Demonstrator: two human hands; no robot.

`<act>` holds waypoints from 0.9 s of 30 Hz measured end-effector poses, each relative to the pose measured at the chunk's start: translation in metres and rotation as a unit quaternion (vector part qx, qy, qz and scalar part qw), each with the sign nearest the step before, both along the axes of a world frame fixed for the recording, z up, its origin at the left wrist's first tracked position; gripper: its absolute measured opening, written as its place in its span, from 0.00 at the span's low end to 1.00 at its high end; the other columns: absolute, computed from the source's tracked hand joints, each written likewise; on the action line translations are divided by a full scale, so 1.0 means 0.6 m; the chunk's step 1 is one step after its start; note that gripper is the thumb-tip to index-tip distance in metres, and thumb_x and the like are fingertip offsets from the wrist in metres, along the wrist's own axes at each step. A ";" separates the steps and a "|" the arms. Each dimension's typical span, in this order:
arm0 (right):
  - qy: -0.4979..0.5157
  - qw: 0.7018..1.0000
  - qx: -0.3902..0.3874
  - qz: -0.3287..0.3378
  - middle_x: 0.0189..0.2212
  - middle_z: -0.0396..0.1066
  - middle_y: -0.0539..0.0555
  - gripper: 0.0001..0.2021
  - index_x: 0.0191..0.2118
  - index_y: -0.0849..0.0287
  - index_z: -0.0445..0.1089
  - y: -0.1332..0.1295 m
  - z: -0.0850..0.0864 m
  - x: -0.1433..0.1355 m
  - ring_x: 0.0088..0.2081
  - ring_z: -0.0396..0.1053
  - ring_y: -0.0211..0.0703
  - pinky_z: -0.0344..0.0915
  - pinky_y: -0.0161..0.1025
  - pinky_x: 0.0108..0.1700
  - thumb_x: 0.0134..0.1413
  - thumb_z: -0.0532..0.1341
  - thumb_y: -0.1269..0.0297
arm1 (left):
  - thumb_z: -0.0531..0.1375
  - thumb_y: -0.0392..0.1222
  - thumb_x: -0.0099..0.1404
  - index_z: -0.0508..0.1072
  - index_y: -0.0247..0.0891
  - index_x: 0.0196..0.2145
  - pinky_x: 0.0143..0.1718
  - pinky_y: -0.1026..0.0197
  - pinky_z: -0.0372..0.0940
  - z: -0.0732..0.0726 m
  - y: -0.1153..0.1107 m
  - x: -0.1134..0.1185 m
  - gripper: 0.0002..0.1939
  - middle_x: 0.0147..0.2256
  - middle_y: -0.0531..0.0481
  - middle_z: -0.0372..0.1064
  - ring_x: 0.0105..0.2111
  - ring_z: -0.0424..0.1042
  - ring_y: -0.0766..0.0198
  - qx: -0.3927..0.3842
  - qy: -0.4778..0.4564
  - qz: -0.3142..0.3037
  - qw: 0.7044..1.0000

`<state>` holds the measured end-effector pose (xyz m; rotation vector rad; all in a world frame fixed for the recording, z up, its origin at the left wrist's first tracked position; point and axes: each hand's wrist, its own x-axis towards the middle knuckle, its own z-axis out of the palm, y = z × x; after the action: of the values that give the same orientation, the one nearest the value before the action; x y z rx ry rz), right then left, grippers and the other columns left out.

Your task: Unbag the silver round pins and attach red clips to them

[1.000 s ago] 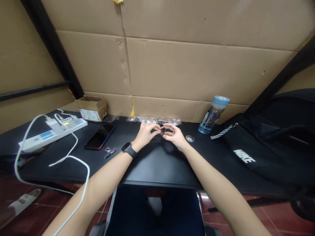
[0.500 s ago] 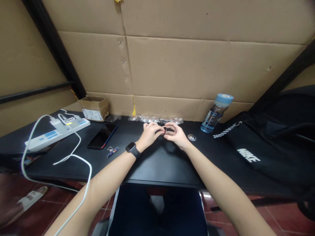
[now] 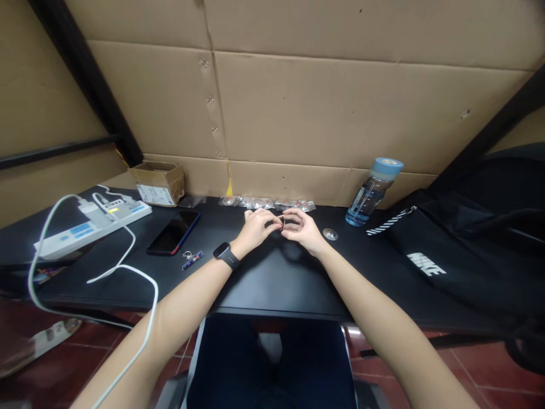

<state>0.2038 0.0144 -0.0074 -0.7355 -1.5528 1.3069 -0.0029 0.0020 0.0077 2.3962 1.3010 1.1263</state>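
Observation:
Over the middle of the black table point(image 3: 281, 284), my two hands meet around a small round red piece with a thin rim point(image 3: 283, 222). My left hand point(image 3: 258, 230), with a dark watch on its wrist, pinches the piece between thumb and fingertips. From the other side, the curved fingers and thumb of my right hand point(image 3: 303, 232) close on its edge. Fingers hide much of the piece, so its exact kind is unclear. A shiny round disc point(image 3: 330, 234) lies just right of my right hand. Behind the hands, small clear packets point(image 3: 255, 203) lie in a row along the cardboard wall.
On the left are a white power strip point(image 3: 91, 229) with looping cables, a phone point(image 3: 174, 233), a keychain point(image 3: 193, 259) and a small cardboard box point(image 3: 157, 183). A blue-capped bottle point(image 3: 369, 193) and a black bag point(image 3: 447, 255) stand right. Another person's sandalled foot point(image 3: 53, 341) shows lower left.
The whole view has shifted slightly, with things on the table a little higher and further left. Both hands stay together at the red piece, which appears turned slightly.

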 end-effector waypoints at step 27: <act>-0.116 0.983 0.132 -0.062 0.47 0.79 0.56 0.23 0.48 0.53 0.72 -0.002 0.006 -0.001 0.44 0.80 0.49 0.75 0.42 0.44 0.43 0.73 0.64 | 0.63 0.52 0.68 0.73 0.38 0.48 0.52 0.54 0.71 -0.031 0.031 0.001 0.17 0.42 0.45 0.80 0.45 0.80 0.57 -0.195 -0.290 -0.070 0.934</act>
<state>0.2031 0.0130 -0.0036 -0.8215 -1.7931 0.9266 -0.0025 0.0207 -0.0110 1.6621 1.0115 1.2564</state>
